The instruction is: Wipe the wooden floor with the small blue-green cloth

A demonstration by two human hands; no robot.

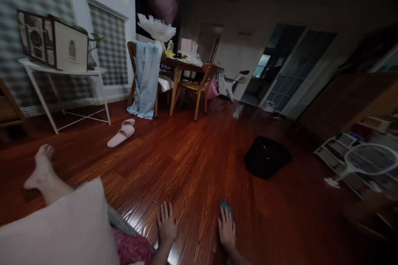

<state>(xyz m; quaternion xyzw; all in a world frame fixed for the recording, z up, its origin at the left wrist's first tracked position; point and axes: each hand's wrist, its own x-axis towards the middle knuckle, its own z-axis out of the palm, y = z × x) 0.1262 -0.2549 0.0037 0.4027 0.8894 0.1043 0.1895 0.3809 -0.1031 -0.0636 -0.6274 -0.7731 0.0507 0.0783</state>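
Note:
My left hand (pixel 166 224) lies flat on the red-brown wooden floor (pixel 192 161) with its fingers spread, holding nothing. My right hand (pixel 226 232) is stretched out flat a little to the right of it. Its fingertips rest on a small teal object (pixel 225 206) lying on the floor. A bare foot and lower leg (pixel 42 172) stretch out at the left. A pale pink cushion (pixel 59 227) sits in front of it at the bottom left.
A black flat object (pixel 266 157) lies on the floor ahead right. A white racket-shaped swatter (pixel 368 161) leans by a low shelf (pixel 342 145) at the right. A pink slipper (pixel 122 133), a white side table (pixel 62 71) and a wooden dining table (pixel 180 68) with chairs and hung jeans (pixel 146 78) stand farther back.

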